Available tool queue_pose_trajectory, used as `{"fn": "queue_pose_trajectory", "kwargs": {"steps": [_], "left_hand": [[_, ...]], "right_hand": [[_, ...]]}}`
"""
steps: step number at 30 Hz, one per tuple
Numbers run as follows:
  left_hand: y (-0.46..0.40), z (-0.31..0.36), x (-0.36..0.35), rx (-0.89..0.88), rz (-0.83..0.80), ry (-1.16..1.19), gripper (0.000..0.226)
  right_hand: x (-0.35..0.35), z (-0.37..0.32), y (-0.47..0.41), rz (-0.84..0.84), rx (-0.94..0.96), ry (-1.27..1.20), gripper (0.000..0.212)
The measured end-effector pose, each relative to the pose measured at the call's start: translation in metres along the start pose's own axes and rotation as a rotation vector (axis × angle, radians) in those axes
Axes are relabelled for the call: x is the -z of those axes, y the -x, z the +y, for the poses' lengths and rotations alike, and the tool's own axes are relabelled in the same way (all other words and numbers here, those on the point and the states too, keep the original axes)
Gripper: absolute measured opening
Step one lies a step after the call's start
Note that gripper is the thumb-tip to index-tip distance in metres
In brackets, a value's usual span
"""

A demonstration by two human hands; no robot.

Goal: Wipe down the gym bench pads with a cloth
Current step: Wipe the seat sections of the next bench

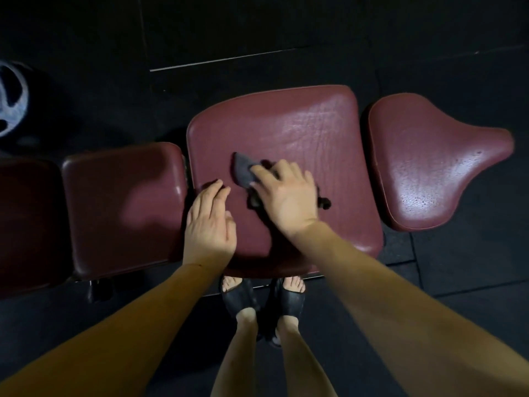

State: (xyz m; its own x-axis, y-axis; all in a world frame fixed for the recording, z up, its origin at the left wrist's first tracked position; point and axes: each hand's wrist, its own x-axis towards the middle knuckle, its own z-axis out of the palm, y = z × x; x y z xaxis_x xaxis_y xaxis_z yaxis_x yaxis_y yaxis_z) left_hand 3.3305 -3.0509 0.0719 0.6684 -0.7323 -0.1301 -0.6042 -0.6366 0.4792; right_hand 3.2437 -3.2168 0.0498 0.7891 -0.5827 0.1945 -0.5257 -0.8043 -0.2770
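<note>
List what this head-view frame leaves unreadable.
- cloth: mostly covered by the right hand.
- Leftmost pad: cut off by the frame edge, in deep shadow.
- Bench frame: hidden under the pads.
- Weight plate: cropped at the left edge, dim.

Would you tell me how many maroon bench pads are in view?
4: far-left pad, cut off by the frame; second pad; large middle pad under the hands; saddle-shaped pad at right.

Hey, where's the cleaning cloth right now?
In the head view, the dark cloth lies on the large middle pad, near its centre, under the fingers of the right hand. The left hand rests beside it.
</note>
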Motion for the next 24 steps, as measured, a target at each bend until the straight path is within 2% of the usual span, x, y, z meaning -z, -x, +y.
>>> {"fn": "queue_pose_trajectory", "kwargs": {"steps": [1,4,6,8,9,11,13,15,16,17,18,21,23,24], "left_hand": [[-0.003,-0.002,0.001,0.008,-0.003,-0.008,0.055],[-0.014,-0.004,-0.001,0.024,0.001,-0.017,0.054],[-0.021,-0.006,0.000,0.049,0.008,-0.045,0.052],[-0.027,-0.007,0.002,0.064,0.002,-0.063,0.051],[-0.030,-0.009,0.004,0.064,-0.003,-0.064,0.051],[-0.035,-0.013,0.009,0.057,-0.014,-0.064,0.052],[-0.041,-0.017,0.016,0.051,-0.029,-0.080,0.054],[-0.045,-0.021,0.021,0.031,-0.058,-0.100,0.056],[-0.048,-0.023,0.023,0.007,-0.071,-0.105,0.056],[-0.050,-0.024,0.025,-0.022,-0.082,-0.108,0.056],[-0.054,-0.025,0.026,-0.048,-0.090,-0.109,0.056],[-0.066,-0.024,0.028,-0.053,-0.092,-0.115,0.056],[-0.073,-0.025,0.030,-0.015,-0.081,-0.119,0.056],[-0.076,-0.026,0.031,0.004,-0.077,-0.119,0.056]], "right_hand": [[0.002,0.029,0.001,0.011,-0.058,0.047,0.031],[0.012,0.100,0.007,0.088,-0.476,0.092,0.038],[0.010,0.097,0.005,0.095,-0.686,0.100,0.041],[0.002,0.063,-0.010,0.135,-0.848,0.109,0.041],[-0.003,0.038,-0.019,0.169,-0.871,0.088,0.038],[-0.010,-0.015,-0.030,0.181,-0.705,0.001,0.030],[-0.014,-0.046,-0.027,0.079,-0.377,-0.027,0.030],[-0.013,-0.025,-0.028,0.024,-0.080,-0.019,0.031],[-0.011,-0.002,-0.029,0.024,-0.003,0.018,0.031],[-0.010,0.023,-0.030,0.032,-0.009,0.069,0.031],[-0.006,0.048,-0.030,0.052,-0.104,0.115,0.032],[0.003,0.095,-0.032,0.119,-0.664,0.100,0.041],[-0.002,0.077,-0.045,0.150,-0.964,0.097,0.043],[-0.006,0.057,-0.057,0.176,-1.037,0.081,0.042]]}}
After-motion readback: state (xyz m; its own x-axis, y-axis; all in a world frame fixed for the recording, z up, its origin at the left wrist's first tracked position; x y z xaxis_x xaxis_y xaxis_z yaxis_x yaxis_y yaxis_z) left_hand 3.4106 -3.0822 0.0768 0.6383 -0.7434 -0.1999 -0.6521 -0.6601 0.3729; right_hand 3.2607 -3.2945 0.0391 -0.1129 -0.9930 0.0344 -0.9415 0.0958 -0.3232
